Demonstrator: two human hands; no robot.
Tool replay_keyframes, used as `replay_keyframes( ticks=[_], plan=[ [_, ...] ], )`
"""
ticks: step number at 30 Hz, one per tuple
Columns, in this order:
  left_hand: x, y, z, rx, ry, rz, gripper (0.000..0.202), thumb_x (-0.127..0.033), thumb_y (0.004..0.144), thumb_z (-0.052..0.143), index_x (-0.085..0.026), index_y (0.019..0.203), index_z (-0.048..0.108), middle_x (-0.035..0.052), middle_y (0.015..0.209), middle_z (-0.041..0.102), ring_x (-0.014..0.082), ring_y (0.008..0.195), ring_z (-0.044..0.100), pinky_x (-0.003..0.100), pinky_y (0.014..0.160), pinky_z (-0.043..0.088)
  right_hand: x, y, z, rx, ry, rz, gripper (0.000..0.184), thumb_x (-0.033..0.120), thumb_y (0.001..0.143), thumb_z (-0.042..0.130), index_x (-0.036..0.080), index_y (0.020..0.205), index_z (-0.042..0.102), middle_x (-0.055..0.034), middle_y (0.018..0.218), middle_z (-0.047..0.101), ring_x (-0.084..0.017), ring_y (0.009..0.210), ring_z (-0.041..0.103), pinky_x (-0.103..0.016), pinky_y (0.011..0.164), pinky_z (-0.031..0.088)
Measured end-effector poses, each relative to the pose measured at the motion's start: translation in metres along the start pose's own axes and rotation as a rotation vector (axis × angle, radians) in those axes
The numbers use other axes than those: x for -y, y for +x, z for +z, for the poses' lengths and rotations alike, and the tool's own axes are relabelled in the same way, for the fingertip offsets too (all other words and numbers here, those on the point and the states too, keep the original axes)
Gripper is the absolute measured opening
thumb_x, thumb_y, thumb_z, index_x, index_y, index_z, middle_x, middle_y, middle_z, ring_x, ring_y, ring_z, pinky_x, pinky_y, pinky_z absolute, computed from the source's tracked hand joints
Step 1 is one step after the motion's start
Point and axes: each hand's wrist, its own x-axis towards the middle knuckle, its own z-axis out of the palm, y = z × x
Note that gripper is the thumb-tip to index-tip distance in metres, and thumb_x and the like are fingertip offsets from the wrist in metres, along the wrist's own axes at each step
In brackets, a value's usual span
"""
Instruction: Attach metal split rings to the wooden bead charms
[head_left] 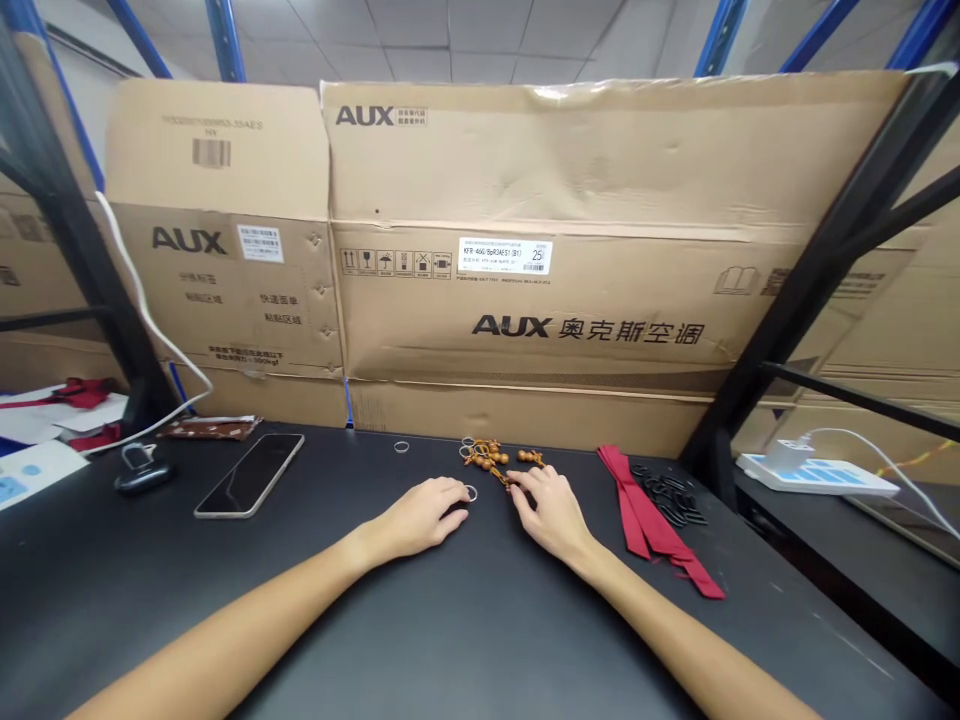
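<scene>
Nearest the camera, two bare forearms (247, 625) extend over the worktop (390, 650), a smooth, matte black surface. Landmark for all positions: the wooden bead charms (487, 458), round, brown, polished-looking beads on orange-brown cord with silvery rings among them, at the back of the worktop.

Left hand (427, 515): in front and to the left of the charms, fingertips at a thin round metal ring (471, 493). Right hand (553, 512): in front and to the right, fingertips at the cord of one charm. The hands are apart from each other; whether either grips its item, I cannot tell.

Left of the charms: a loose ring (402, 447); farther left, a smartphone (251, 476) with dark glossy screen and pale edge. Right of the charms: a flat crimson fabric strip (652, 515), folded, frayed at one edge; beyond it, a heap of black looped pieces (670, 495).

Behind the charms: a brown corrugated carton panel (600, 280), creased, printed "AUX" and "奥克斯空调". Its white label (505, 255) reads "KFR-46G/BpR3AES1(B1)" and "25". Behind left: a second carton panel (240, 280), also marked "AUX", with "快递面单" and "粘贴区域" legible.
</scene>
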Motion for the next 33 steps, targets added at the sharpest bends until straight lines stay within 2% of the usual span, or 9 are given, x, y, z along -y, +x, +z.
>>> replay_keyframes(
  ticks=[3,7,11,15,21,25,28,31,33],
  plan=[
    [0.0,0.001,0.0,0.004,0.007,0.013,0.023,-0.025,0.094,0.048,-0.021,0.113,0.059,0.0067,0.119,0.061,0.0197,0.11,0.057,0.034,0.099,0.045,0.0,0.0,0.001,-0.03,0.046,-0.033,0.032,0.016,0.089,0.042,0.02,0.111,0.064,-0.0079,0.098,0.063,-0.022,0.09,0.052,-0.032,0.076,0.041],
    [0.002,0.001,0.001,0.009,0.021,0.019,0.024,-0.027,0.094,0.046,-0.021,0.113,0.06,0.0072,0.12,0.06,0.0195,0.111,0.057,0.034,0.099,0.045,-0.003,0.001,0.001,0.015,0.037,-0.05,0.034,0.016,0.086,0.045,0.021,0.114,0.062,-0.009,0.112,0.061,-0.024,0.098,0.051,-0.035,0.081,0.043],
    [0.003,0.001,0.002,0.01,-0.003,0.023,0.022,-0.026,0.094,0.047,-0.021,0.109,0.062,0.0063,0.116,0.062,0.019,0.108,0.057,0.034,0.098,0.045,0.0,0.001,-0.002,0.095,0.125,-0.04,0.024,0.018,0.084,0.048,0.02,0.102,0.063,-0.0068,0.099,0.065,-0.022,0.092,0.053,-0.035,0.08,0.044],
    [0.003,0.001,0.003,-0.007,-0.027,0.019,0.021,-0.026,0.095,0.045,-0.021,0.102,0.065,0.0062,0.115,0.061,0.0184,0.105,0.057,0.033,0.096,0.046,0.003,0.0,-0.006,0.129,0.222,-0.098,0.025,0.01,0.08,0.043,0.02,0.093,0.061,-0.0049,0.09,0.066,-0.021,0.087,0.054,-0.035,0.079,0.044],
    [-0.002,0.004,0.0,0.026,0.026,0.034,0.019,-0.025,0.095,0.045,-0.02,0.092,0.062,0.0052,0.099,0.064,0.0189,0.095,0.058,0.032,0.088,0.045,0.0,-0.001,-0.004,0.111,0.296,-0.145,0.028,0.006,0.076,0.043,0.022,0.09,0.062,-0.005,0.1,0.066,-0.022,0.092,0.054,-0.037,0.082,0.044],
    [-0.006,0.007,-0.003,0.061,0.137,0.056,0.016,-0.021,0.095,0.044,-0.018,0.087,0.058,0.0054,0.092,0.062,0.0192,0.088,0.057,0.031,0.08,0.043,0.001,0.0,-0.004,0.101,0.272,-0.137,0.017,0.018,0.083,0.049,0.021,0.094,0.063,-0.005,0.1,0.066,-0.022,0.093,0.055,-0.036,0.084,0.043],
    [-0.008,0.007,-0.005,0.063,0.192,0.112,0.016,-0.02,0.096,0.042,-0.017,0.086,0.054,0.0063,0.091,0.059,0.0194,0.084,0.056,0.031,0.077,0.042,0.004,0.0,-0.005,0.112,0.248,-0.125,0.022,0.027,0.09,0.046,0.021,0.101,0.064,-0.006,0.096,0.065,-0.021,0.09,0.055,-0.036,0.083,0.043],
    [-0.01,0.007,-0.006,0.074,0.241,0.155,0.018,-0.02,0.097,0.038,-0.016,0.088,0.053,0.0078,0.092,0.057,0.0198,0.083,0.055,0.031,0.076,0.042,0.008,0.0,-0.007,0.149,0.232,-0.147,0.022,0.023,0.089,0.047,0.022,0.104,0.064,-0.006,0.094,0.062,-0.021,0.089,0.053,-0.035,0.081,0.043],
    [-0.011,0.007,-0.007,0.079,0.272,0.158,0.02,-0.021,0.097,0.036,-0.015,0.089,0.053,0.009,0.092,0.057,0.0207,0.083,0.054,0.032,0.077,0.043,0.012,0.0,-0.008,0.166,0.234,-0.162,0.021,0.018,0.086,0.048,0.022,0.098,0.065,-0.0052,0.092,0.062,-0.02,0.088,0.052,-0.035,0.079,0.043]
  ],
)
